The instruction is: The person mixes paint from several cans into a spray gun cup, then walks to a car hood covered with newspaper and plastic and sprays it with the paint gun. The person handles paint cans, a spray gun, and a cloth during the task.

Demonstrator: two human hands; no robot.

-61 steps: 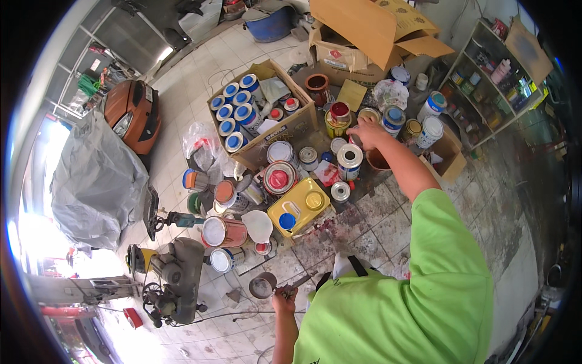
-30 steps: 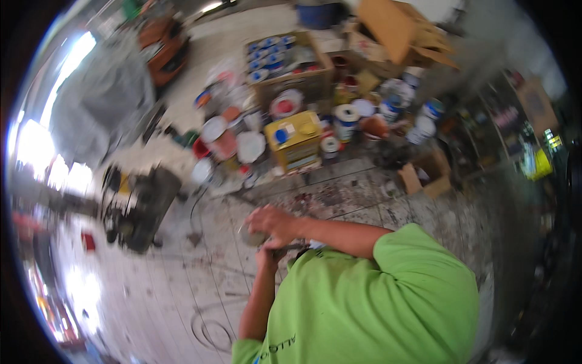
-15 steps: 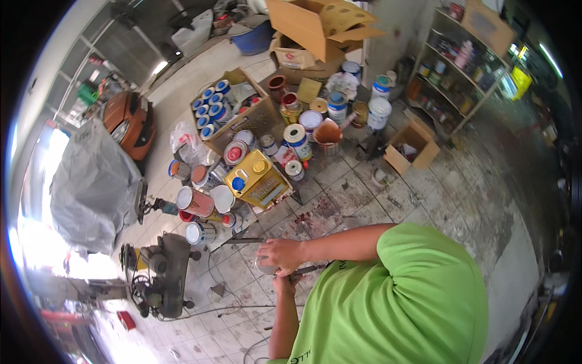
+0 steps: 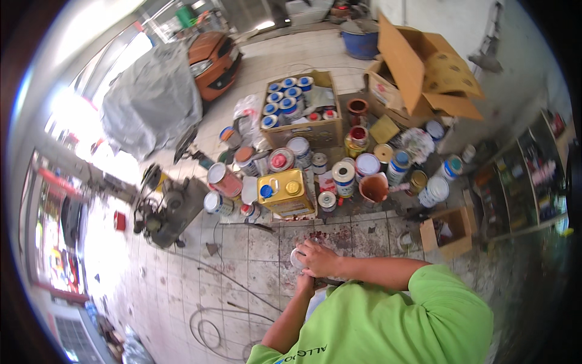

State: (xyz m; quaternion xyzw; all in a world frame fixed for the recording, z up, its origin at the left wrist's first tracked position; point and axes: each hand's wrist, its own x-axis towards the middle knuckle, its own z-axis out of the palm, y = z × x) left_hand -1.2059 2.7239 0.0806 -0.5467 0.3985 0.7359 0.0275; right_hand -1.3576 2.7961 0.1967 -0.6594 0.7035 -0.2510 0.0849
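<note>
Both my hands are together in front of my body, above the tiled floor. A round pale object (image 4: 296, 258), perhaps a cup or lid, is held there; its exact kind is not clear. My right hand (image 4: 320, 259) is closed over its side, fingers curled round it. Just below, my left hand (image 4: 305, 284) is closed too, touching or nearly touching the right; what is in its fingers is hidden. A dark, slim handle-like or hose-like piece (image 4: 331, 281) sticks out beside the hands toward my shirt.
Ahead, a low bench carries several paint cans and a yellow metal canister (image 4: 284, 193). Behind it stand a carton of blue-capped cans (image 4: 303, 130) and a large open carton (image 4: 403, 57). An air compressor (image 4: 176, 209) is at left; a hose (image 4: 209, 330) loops on the floor.
The view has turned, so the bench, cartons and covered car sit further right and straighter. Both hands stay together at the round pale object.
</note>
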